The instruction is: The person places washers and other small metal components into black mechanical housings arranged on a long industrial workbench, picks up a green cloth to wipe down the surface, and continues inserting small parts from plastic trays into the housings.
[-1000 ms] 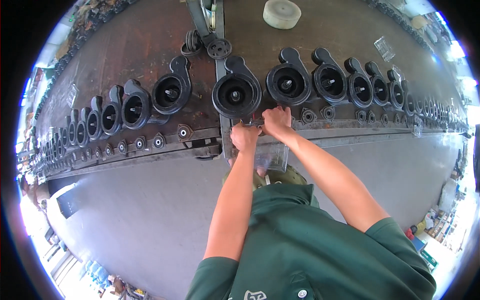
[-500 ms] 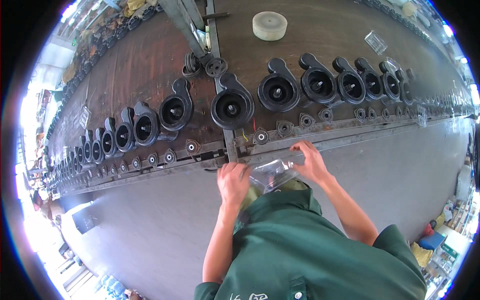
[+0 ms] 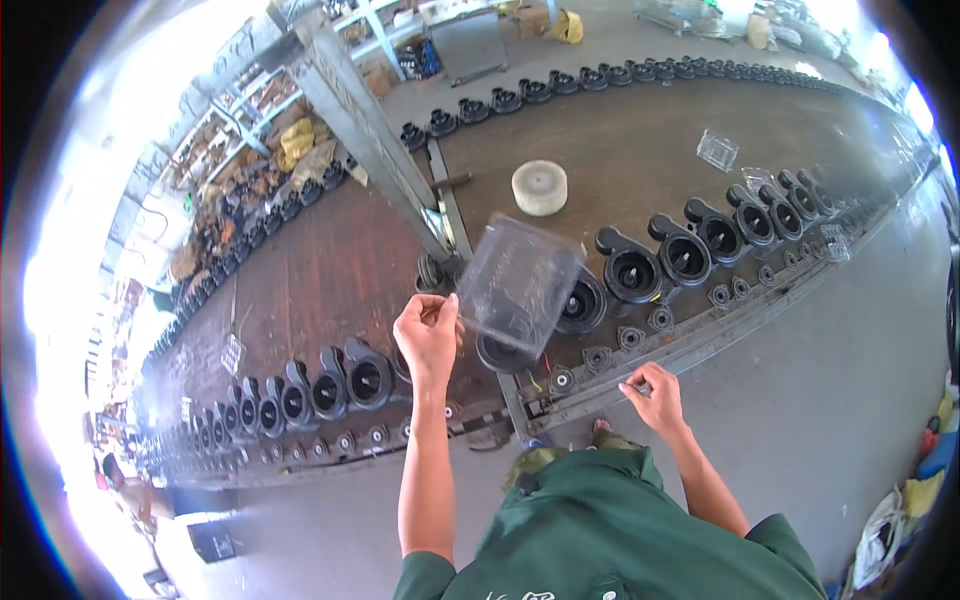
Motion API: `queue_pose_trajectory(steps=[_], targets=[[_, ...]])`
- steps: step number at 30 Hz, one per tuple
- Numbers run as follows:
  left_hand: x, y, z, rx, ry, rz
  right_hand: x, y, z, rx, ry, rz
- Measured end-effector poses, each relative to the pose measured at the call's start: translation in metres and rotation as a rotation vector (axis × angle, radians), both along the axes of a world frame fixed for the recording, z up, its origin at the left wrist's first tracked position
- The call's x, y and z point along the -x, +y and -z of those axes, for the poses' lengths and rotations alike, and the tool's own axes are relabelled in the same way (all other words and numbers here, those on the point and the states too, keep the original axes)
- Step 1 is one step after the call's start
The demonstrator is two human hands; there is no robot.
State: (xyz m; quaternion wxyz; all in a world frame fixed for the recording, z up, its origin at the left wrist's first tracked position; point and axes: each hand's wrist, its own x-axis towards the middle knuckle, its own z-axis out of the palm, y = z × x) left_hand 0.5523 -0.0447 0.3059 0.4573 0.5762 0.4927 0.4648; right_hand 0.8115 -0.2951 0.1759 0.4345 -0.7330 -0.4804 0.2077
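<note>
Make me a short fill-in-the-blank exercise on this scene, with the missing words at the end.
1. The hand holding the clear plastic tray is the person's ____ one.
2. The round housings lined up on the table are ____ in colour.
3. The person's shirt is ____ in colour.
4. In the picture, the thick pale disc appears above, not ____, the clear plastic tray.

Missing words: left; black; green; below.
</note>
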Motion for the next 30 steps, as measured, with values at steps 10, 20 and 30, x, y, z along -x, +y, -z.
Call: queue_pose_trajectory(steps=[10,20,30], targets=[[-0.060,0.117,0.077,0.331,-0.288,0.115,0.007,-0.088,0.014,0.042,-0.087,0.406],[-0.143,-0.051,0.072,-0.071,-0.158,0.259,-0.034,-0.205,-0.001,0.100,0.106,0.831],[-0.209,-0.187,0.081,0.439,-0.186,0.560,-0.163,-0.202,0.008,-0.163,0.682,0.638]])
